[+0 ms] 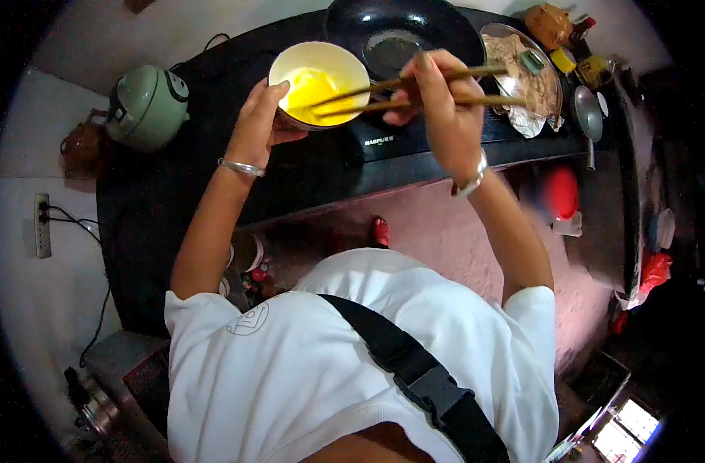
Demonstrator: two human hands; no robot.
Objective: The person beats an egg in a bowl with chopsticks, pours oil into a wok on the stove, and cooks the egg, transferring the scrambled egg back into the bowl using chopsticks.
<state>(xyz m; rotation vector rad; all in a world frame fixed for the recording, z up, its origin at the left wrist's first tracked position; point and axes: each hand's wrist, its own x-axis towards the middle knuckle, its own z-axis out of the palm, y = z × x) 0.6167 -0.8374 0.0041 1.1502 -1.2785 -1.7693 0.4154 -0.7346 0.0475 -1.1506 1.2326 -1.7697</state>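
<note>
My left hand grips a bowl by its side, thumb over the rim. The bowl tilts toward me and has a pale inside. In it lies bright yellow liquid that looks like beaten egg. My right hand is closed around a pair of wooden chopsticks, held apart from each other. Their tips are in the yellow liquid, and their thick ends stick out to the right. Behind the bowl and my right hand, a dark wok sits on a black cooktop.
On the black counter, a green rice cooker stands at the left. Right of the wok are a foil-lined tray, a ladle and several jars and bottles. Cords hang from a wall power strip. A red basin shows lower right.
</note>
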